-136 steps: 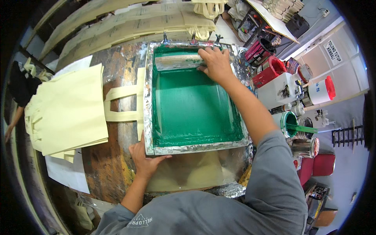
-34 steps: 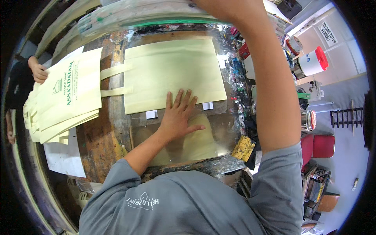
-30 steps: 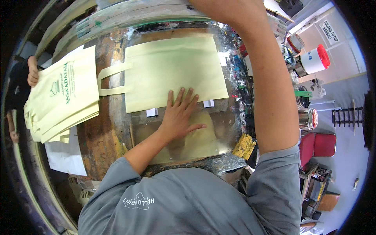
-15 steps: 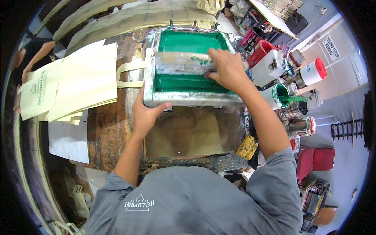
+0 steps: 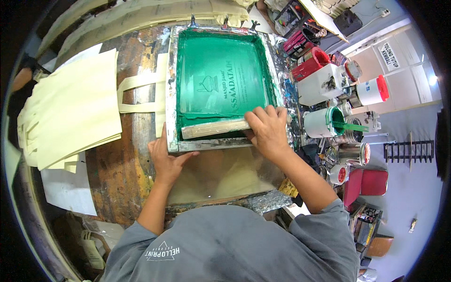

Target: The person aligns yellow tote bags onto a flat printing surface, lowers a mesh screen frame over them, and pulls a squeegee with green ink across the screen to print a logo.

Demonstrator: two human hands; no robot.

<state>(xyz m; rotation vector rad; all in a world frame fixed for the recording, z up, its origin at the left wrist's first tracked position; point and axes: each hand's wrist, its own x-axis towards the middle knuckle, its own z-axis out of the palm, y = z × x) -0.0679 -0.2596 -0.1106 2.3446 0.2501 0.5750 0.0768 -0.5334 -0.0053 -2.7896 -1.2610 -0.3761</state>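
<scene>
A screen-printing frame (image 5: 172,89) lies over a cream tote bag, whose handles (image 5: 136,81) stick out on its left. Green ink covers the mesh (image 5: 221,70), and a darker design with lettering shows through. My right hand (image 5: 270,129) is closed around the right part of a wooden squeegee (image 5: 213,128), which rests tilted along the near side inside the frame. At the near left corner, my left hand (image 5: 167,160) grips the frame, thumb along the front edge and fingers at the side. The squeegee's blade is hidden.
Left of the frame lies a stack of cream bags (image 5: 75,108) on the stained wooden table (image 5: 117,174). Along the right stand a green ink tub (image 5: 319,123) with a green stick, a red container (image 5: 310,66) and several cans. A person's arm (image 5: 22,79) shows at far left.
My right hand has drawn the squeegee toward me, from mid-screen to the near edge, and the design now shows. At far left, the printed bag held by another person has gone from view.
</scene>
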